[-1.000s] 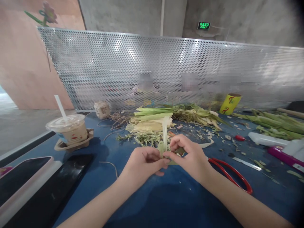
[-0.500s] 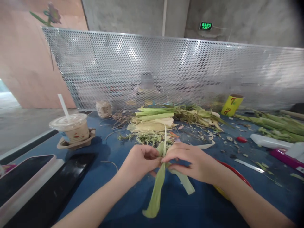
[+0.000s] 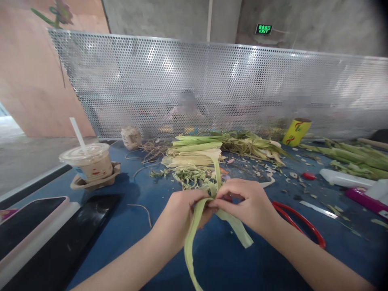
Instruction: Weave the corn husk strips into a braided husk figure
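Both of my hands meet over the middle of the blue table, pinching strips of pale green corn husk [image 3: 194, 230]. My left hand [image 3: 188, 208] is closed round the husk, and one long strip hangs from it toward me. My right hand [image 3: 242, 198] pinches the husk where the strips cross, thumb against fingers. A second strip end [image 3: 239, 228] sticks out below the right hand, and another rises upward between the hands. The exact crossing is partly hidden by my fingers. Just beyond lie small dried green sprigs [image 3: 194, 176] and a stack of flat husks [image 3: 194, 155].
At left stand a drink cup [image 3: 91, 165] in a cardboard holder, a phone [image 3: 30, 218] and a black slab [image 3: 81, 230]. Red-handled scissors [image 3: 315, 232] lie by my right forearm, with a blade [image 3: 318, 209] beyond. A perforated metal screen [image 3: 212, 89] closes the back.
The hanging strip has shifted up and over my left hand, now curving down from its top. My right hand has moved slightly, uncovering more of the red handles.
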{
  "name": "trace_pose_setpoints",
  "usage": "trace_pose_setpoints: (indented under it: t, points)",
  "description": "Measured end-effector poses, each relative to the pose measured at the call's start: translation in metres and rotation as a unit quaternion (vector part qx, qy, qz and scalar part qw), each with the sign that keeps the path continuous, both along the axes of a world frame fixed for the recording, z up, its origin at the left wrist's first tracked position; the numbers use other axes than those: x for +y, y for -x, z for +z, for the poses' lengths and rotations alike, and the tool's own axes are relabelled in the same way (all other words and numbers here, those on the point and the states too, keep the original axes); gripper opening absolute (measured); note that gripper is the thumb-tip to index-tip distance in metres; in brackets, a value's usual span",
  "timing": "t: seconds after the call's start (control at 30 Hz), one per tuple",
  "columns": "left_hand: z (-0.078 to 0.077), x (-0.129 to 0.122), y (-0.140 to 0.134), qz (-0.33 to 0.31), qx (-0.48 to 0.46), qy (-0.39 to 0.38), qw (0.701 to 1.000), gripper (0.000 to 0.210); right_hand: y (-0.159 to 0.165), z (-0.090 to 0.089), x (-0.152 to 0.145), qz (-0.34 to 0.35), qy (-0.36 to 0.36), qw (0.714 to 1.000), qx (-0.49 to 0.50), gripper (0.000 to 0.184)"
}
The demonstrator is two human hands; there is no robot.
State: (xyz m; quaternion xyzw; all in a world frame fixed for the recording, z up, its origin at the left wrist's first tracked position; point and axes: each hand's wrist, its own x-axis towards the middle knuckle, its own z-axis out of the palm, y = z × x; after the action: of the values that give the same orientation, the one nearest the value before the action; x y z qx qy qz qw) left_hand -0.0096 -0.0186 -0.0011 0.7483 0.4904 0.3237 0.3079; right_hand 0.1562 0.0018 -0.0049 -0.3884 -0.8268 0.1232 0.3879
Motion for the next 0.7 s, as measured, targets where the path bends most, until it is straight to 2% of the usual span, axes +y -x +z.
trace_pose_setpoints:
  t: [0.07,0.17,0.23,0.3,0.43,0.53,0.63,0.7]
  points:
    - [0.001,0.0,0.0,-0.014,0.036,-0.076,0.996,0.02,0.0,0.001,0.0,-0.019,0.013,1.0,-0.003,0.023]
    - [0.004,-0.002,0.001,-0.025,0.065,-0.105,0.992,0.02,-0.001,0.001,0.0,-0.031,0.042,0.999,-0.003,0.024]
    - [0.007,-0.003,0.003,-0.034,0.056,-0.079,0.995,0.026,-0.002,0.001,0.001,-0.028,0.052,0.998,-0.005,0.021]
    - [0.011,-0.004,0.003,-0.042,0.018,-0.02,0.999,0.034,-0.003,0.002,0.002,-0.023,0.048,0.999,-0.01,0.019]
    - [0.017,-0.002,0.002,-0.003,-0.074,0.105,0.992,0.039,-0.003,0.005,0.005,0.005,0.048,0.999,-0.006,0.022]
    - [0.019,-0.001,-0.001,0.01,-0.109,0.135,0.985,0.034,-0.004,0.004,0.009,0.038,0.103,0.993,0.031,0.023]
    - [0.015,-0.001,-0.002,-0.026,-0.145,0.162,0.976,0.029,-0.006,0.001,0.013,0.038,0.158,0.982,0.097,0.026]
    - [0.01,-0.001,-0.002,-0.055,-0.167,0.173,0.969,0.031,-0.007,-0.001,0.016,0.04,0.169,0.974,0.148,0.024]
